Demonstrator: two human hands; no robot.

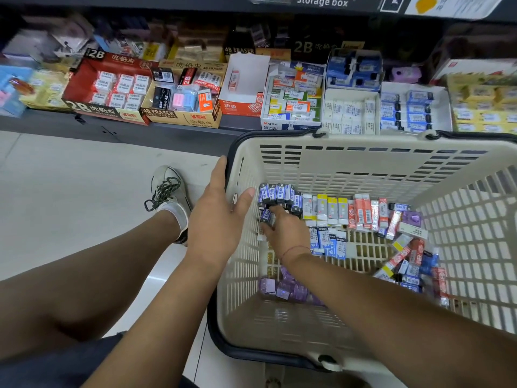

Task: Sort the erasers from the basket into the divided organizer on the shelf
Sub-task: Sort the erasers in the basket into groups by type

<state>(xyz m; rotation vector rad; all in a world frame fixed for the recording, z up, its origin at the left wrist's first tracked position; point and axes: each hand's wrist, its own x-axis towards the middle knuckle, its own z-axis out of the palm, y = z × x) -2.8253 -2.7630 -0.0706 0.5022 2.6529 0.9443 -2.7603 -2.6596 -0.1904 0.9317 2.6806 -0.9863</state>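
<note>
Head view: left hand [215, 219] open on basket [363, 141], right hand [288, 233] pinching a blue eraser [265, 215]; next, lift it to the shelf [173, 135].

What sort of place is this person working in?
Most likely a stationery shop aisle: a shelf packed with eraser display boxes, a "Storage box" sign overhead, and a plastic shopping basket of loose erasers.

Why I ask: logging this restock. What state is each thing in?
Basket: upright, handles down, partly filled with erasers.
Left hand: open, against the rim.
Right hand: inside, pinching a blue eraser.
Orange box: open, almost empty.
Red box: open, well stocked.
</note>
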